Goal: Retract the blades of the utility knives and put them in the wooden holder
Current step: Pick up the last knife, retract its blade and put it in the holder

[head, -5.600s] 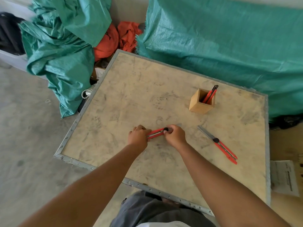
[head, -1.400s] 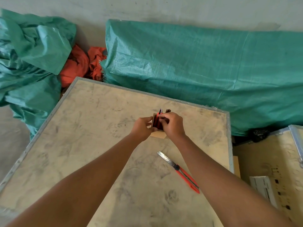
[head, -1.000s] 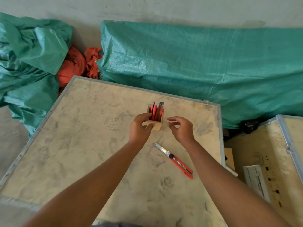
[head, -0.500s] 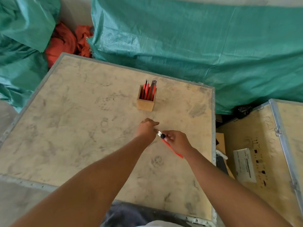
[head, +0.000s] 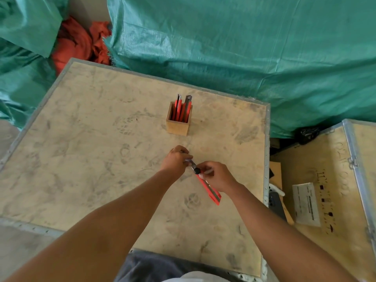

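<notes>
1. The last loose utility knife point(head: 207, 185) lies on the bench point(head: 85, 159), toward its right edge and nearer the front than the wooden holder point(head: 178, 124). Its red handle points toward the front-right corner.
2. The right hand point(head: 218, 176) is closed on the upper part of the handle, thumb and fingers pinched just beside the black slider knob point(head: 196, 170).
3. The left hand point(head: 176, 160) is curled over the blade end. How much bare blade is still out I cannot tell, since the fingers cover it.
4. The step in hand looks like retraction. To do it well, the right thumb should press the knob and draw it back along the handle toward the tail, in one steady pull.
5. The left hand is best kept on the flat sides of the metal guide, never across the edge, and only steadying the knife; a slip here is the chief risk.
6. The blade tip should sit fully inside the guide before the knife leaves the bench.
7. The holder stands upright toward the rear of the bench, right of centre, already carrying two red knives point(head: 181, 109) leaning to its back. There looks to be room beside them, so the third can go in tail down.
</notes>
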`<state>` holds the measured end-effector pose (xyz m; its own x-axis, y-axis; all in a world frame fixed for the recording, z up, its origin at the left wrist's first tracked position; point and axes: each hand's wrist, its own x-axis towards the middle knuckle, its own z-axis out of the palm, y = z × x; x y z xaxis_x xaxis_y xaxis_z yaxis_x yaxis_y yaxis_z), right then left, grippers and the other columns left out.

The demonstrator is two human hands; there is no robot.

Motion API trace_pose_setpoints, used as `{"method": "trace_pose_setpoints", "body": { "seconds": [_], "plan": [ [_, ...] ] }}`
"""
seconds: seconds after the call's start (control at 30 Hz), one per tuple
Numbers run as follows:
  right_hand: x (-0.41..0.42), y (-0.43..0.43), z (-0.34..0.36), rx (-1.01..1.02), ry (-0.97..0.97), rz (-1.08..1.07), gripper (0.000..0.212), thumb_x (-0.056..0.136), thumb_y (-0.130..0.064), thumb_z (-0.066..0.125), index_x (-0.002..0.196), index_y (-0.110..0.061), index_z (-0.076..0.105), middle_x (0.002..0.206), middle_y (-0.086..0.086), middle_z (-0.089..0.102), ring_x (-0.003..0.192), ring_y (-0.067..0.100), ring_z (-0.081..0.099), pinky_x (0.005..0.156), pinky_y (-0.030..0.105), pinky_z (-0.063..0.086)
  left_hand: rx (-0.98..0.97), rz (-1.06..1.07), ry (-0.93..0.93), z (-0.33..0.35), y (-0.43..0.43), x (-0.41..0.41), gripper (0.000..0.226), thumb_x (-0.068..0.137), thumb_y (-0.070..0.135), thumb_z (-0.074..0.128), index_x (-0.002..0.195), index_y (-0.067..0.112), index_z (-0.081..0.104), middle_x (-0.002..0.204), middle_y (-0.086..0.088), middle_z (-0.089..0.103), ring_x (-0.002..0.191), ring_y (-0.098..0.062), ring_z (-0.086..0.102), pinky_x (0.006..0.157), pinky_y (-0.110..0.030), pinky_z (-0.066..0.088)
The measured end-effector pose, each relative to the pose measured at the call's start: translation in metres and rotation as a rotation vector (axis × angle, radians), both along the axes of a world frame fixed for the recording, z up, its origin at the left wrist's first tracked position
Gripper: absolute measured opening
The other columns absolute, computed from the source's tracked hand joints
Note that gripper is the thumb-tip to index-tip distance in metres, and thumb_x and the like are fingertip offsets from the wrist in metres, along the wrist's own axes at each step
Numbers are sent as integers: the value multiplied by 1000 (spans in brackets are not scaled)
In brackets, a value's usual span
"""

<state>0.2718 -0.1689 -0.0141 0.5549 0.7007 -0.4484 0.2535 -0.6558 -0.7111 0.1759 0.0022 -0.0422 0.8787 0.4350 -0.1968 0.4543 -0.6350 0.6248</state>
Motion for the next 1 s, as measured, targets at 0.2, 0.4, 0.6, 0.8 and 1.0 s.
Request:
{"method": "trace_pose_setpoints", "body": {
  "seconds": [0.2,0.4,0.6,0.8,1.0],
  "plan": [
    [-8,-4,16,106,79,-111,27,89,-19,75,111,-34,76,105,-10,76,93,12,73,84,33,61,-22,-63,-262,31,10,-13,18,83,9,76,100,14,78,118,-6,67,100,-20,66,84,-28,53],
    [-17,4,57,270,108,-223,29,90,-8,74,108,-30,77,105,-7,75,80,17,73,75,34,64,15,-4,-496,77,8,-24,20,83,8,76,102,14,78,125,-7,64,93,-17,64,84,-25,54],
    [-27,20,105,463,136,-452,29,90,-4,74,115,-18,73,108,2,74,85,22,77,66,42,66,-371,232,-334,126,-6,-57,38,90,16,69,126,28,66,124,6,66,103,-5,65,81,-9,50],
    [-38,27,133,584,134,-544,30,89,-6,75,116,-18,68,108,5,72,84,16,78,64,36,66,-747,177,-183,148,-24,-97,54,88,0,68,136,21,56,115,2,73,93,-21,74,81,-36,62],
    [-48,31,149,613,127,-470,27,92,-11,73,119,-10,68,108,7,73,84,12,78,63,34,66,-816,292,-307,162,-31,-116,54,83,-14,66,131,9,60,110,-9,73,85,-30,69,75,-25,61]
  ]
}}
